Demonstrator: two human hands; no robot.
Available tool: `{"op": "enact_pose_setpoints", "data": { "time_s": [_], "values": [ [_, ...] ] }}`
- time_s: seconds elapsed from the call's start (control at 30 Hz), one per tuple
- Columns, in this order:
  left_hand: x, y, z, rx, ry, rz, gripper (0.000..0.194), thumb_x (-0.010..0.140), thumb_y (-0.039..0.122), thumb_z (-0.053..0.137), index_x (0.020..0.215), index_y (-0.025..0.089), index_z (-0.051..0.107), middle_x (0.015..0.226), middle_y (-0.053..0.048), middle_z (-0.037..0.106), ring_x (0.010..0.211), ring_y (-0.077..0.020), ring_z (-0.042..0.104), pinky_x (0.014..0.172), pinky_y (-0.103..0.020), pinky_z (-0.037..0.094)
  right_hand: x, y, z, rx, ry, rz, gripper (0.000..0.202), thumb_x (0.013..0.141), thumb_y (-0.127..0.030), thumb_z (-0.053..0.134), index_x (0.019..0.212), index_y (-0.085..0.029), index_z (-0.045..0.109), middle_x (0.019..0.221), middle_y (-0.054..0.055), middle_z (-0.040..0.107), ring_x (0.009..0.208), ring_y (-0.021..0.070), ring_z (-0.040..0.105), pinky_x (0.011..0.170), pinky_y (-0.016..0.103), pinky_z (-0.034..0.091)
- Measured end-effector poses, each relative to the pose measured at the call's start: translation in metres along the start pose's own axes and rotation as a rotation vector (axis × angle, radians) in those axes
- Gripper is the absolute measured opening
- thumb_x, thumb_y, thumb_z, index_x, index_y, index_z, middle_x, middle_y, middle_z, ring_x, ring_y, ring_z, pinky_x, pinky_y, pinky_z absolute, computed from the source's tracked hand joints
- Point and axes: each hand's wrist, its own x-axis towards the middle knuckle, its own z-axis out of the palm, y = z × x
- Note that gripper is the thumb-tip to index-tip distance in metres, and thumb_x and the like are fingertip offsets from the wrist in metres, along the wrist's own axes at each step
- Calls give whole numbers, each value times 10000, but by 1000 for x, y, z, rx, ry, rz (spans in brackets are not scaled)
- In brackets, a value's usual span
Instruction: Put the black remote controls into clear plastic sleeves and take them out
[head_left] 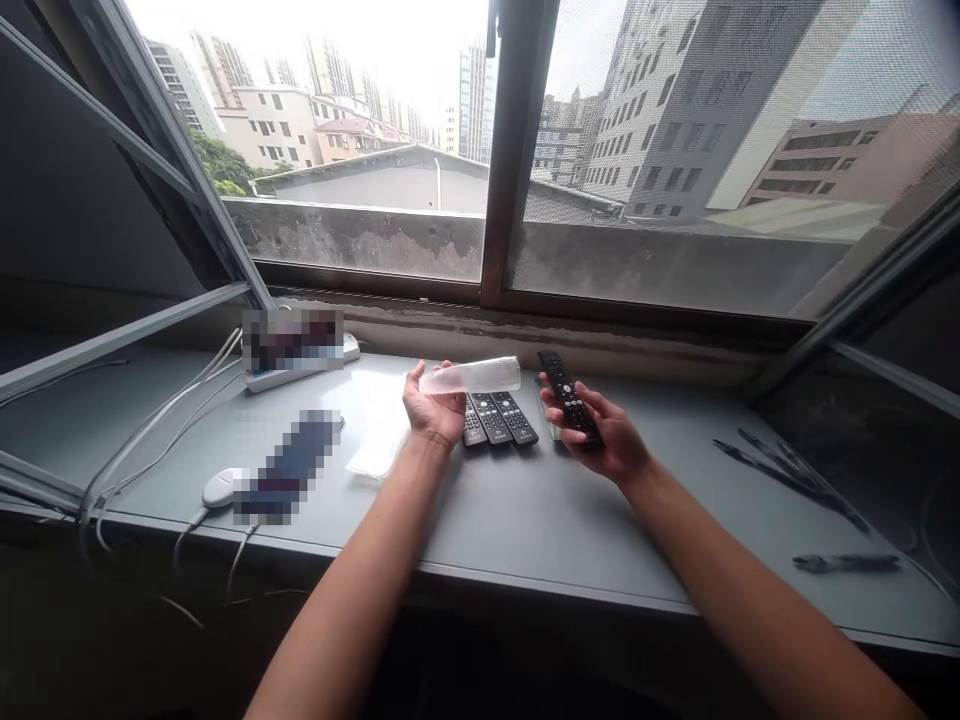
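Left hand [433,408] gripping a clear remote sleeve [471,376]; right hand [607,440] closed around a black remote control [570,398]; three more remotes [499,418] flat on bench [525,510].

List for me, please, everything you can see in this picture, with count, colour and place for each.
clear cover: 1, translucent, held in the left hand above the sill
held remote: 1, black, in the right hand
row of remotes: 3, black, side by side on the sill between the hands
clear sleeves: a flat pile, translucent, on the sill left of the left hand
power strip: 1, white, back left of the sill
cables: several, white, far left
window sill: 1, grey, below the window
dark strips: a few, black, right end of the sill
left hand: 1, palm up
right hand: 1, around the remote
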Motion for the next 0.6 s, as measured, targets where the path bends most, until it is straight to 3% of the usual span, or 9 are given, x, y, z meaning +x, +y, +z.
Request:
{"op": "enact_pose_setpoints", "data": {
  "time_s": [0.17,0.3,0.43,0.53,0.6],
  "values": [
    [1,2,-2,-10,7,5,209,968,372,666,986,164,670,836,-65,751,659,-180,747,510,-256,567,1,1,-6,211,-59,113,379,1091,-392,504,1355,-197,695,893,36,642,515,111,435,311,153,388],
    [2,8,-2,-2,14,59,223,993,393,627,955,174,651,831,-59,750,665,-180,750,507,-249,548,1,5,-8,362,-117,134,358,1064,-318,503,1315,-136,682,803,5,565,492,104,427,313,164,411],
    [5,11,-2,61,30,115,223,986,380,624,908,172,629,819,-65,750,644,-185,738,526,-259,560,2,4,-5,400,-104,74,337,1106,-311,524,1376,-154,650,873,35,638,641,132,580,436,178,541],
    [8,17,-2,86,70,213,188,977,338,640,900,168,625,825,-62,752,646,-166,732,574,-255,587,4,1,-6,327,17,119,278,1102,-326,552,1303,-173,666,1134,123,747,827,190,707,514,233,621],
    [10,21,-3,92,79,265,180,982,331,645,909,168,627,843,-59,755,667,-161,739,605,-257,604,6,-1,-8,300,1,128,287,1105,-369,537,1278,-181,667,1171,149,760,780,196,697,407,220,547]
  ]
}}
